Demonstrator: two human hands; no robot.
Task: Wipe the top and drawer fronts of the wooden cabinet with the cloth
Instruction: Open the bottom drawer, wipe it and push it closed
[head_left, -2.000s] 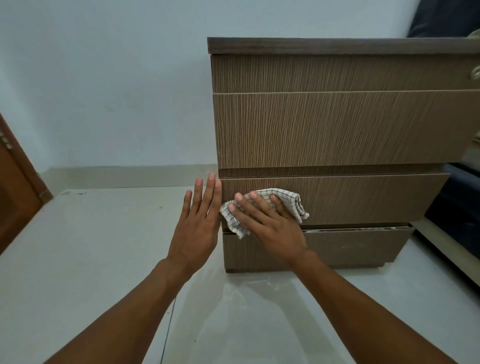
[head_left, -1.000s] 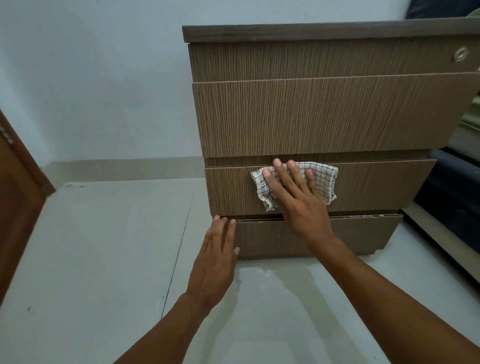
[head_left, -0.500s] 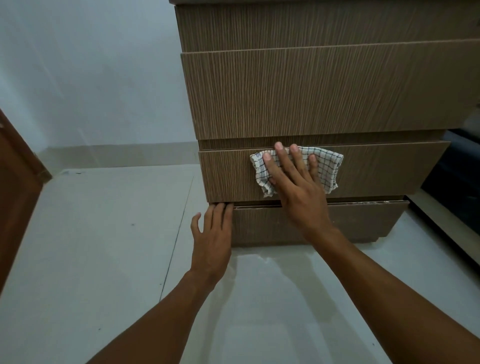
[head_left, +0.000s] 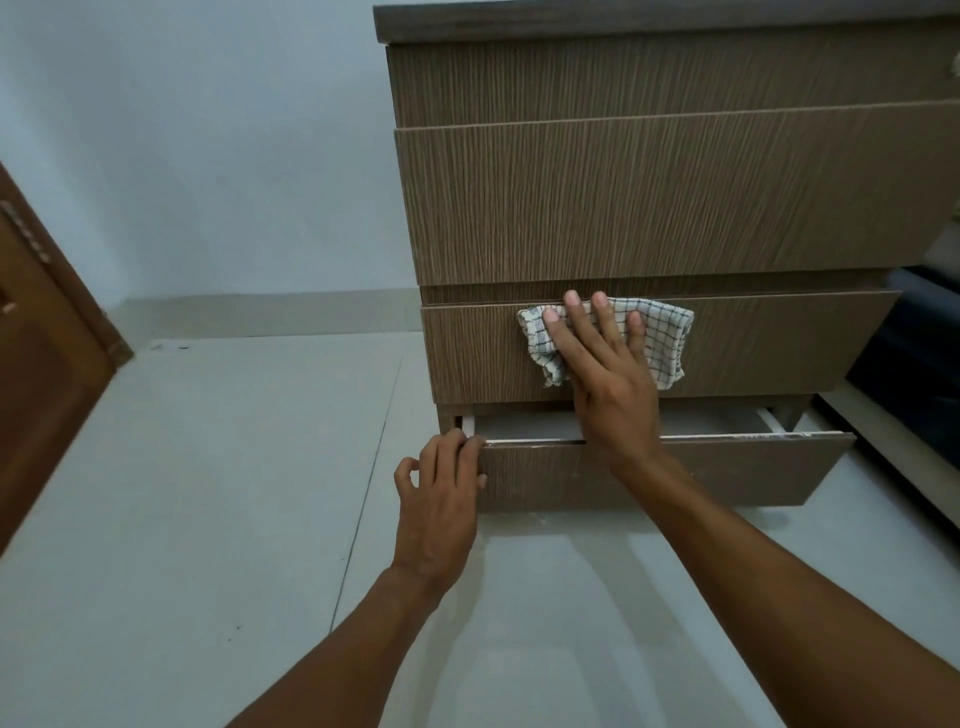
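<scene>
The wooden cabinet (head_left: 649, 202) stands on the floor in front of me, with several drawer fronts. My right hand (head_left: 602, 374) presses a white checked cloth (head_left: 665, 338) flat against the third drawer front (head_left: 779, 343). My left hand (head_left: 441, 483) curls its fingers over the top left corner of the bottom drawer (head_left: 727, 473), which is pulled out a little, showing a gap behind it. The cabinet top shows only as a thin dark edge (head_left: 623, 21).
A pale tiled floor (head_left: 208, 493) spreads to the left and below. A brown wooden door (head_left: 41, 353) stands at the left edge. Dark furniture (head_left: 914, 364) sits just right of the cabinet. A light wall is behind.
My left hand has gripped the bottom drawer's top edge and pulled the drawer out. My right hand holds the cloth at about the same spot on the third drawer front.
</scene>
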